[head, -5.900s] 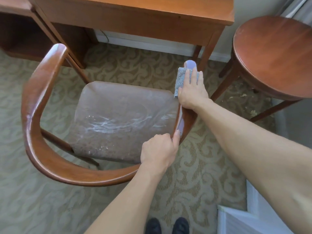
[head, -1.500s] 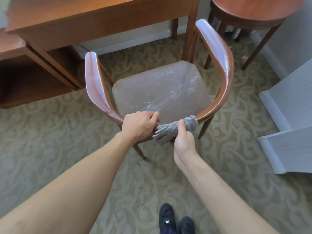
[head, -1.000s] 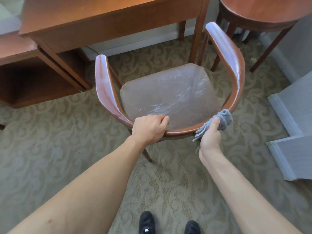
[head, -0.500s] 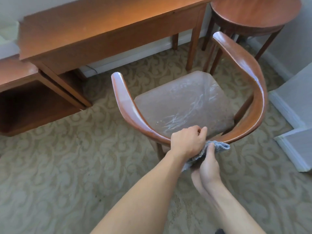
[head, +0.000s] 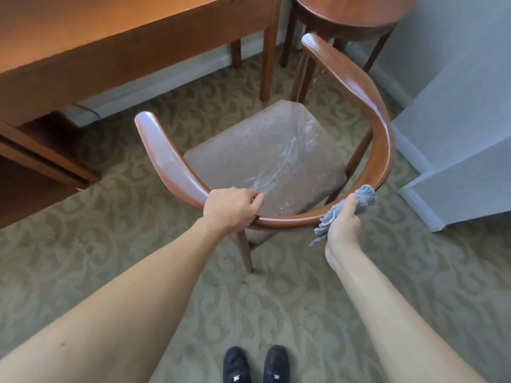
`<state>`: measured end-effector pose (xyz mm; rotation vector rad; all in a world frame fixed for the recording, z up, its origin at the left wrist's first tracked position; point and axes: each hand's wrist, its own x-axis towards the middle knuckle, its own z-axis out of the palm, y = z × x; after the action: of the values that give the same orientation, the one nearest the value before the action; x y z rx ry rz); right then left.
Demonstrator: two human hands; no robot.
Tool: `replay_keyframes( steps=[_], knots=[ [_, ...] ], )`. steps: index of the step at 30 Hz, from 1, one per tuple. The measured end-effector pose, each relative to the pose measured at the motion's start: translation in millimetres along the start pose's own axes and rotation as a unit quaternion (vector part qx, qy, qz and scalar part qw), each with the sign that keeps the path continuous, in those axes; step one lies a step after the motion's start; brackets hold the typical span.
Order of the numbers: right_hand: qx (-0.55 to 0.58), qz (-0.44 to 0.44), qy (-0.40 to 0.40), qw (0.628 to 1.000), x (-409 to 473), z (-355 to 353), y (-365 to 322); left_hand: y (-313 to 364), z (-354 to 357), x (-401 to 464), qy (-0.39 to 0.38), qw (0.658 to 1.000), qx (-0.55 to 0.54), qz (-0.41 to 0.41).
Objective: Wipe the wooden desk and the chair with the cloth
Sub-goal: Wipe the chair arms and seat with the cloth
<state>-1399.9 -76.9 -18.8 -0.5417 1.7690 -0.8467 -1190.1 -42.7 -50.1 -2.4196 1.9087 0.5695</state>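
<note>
The chair (head: 381, 128) has a curved wooden back rail and a seat under clear plastic (head: 265, 158). My left hand (head: 231, 208) grips the rail at its near middle. My right hand (head: 343, 225) holds the grey cloth (head: 362, 199) bunched against the outer side of the rail at its near right bend. The wooden desk (head: 110, 31) stands beyond the chair at the upper left.
A round wooden side table (head: 348, 15) stands at the top right, close to the chair's right arm. A low wooden shelf unit (head: 33, 172) sits at the left. A grey-white wall corner (head: 453, 161) juts in on the right. Patterned carpet and my black shoes (head: 255, 364) lie below.
My right hand has slid the cloth along the outside of the rail, from just beside my left hand rightward to the near right bend. My left hand keeps its grip on the rail.
</note>
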Motion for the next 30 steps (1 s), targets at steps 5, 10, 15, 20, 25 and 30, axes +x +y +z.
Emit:
replay_keyframes(
  steps=[5,10,15,20,25,30],
  knots=[
    [0.058,-0.012,0.005,0.998,-11.8,1.6,6.3,-3.4,6.9,2.7,-0.006,1.000,-0.005,-0.013],
    [0.110,-0.010,0.004,0.994,-13.9,14.0,23.4,-3.9,5.1,2.4,-0.007,1.000,-0.007,-0.010],
    [0.099,0.025,0.006,0.995,-56.7,39.8,31.2,-2.1,-0.6,-0.7,-0.018,1.000,-0.011,-0.004],
    [0.231,0.071,-0.030,0.970,-86.7,83.8,69.2,0.9,-1.1,-3.8,-0.024,1.000,-0.015,0.001],
    [0.270,0.083,0.039,0.959,-104.7,143.9,86.2,-2.3,-7.8,-1.5,-0.054,0.995,-0.075,0.024],
    [0.165,0.091,0.087,0.978,-104.7,147.3,82.8,-21.8,-31.3,6.7,-0.137,0.949,-0.279,0.059]
  ],
)
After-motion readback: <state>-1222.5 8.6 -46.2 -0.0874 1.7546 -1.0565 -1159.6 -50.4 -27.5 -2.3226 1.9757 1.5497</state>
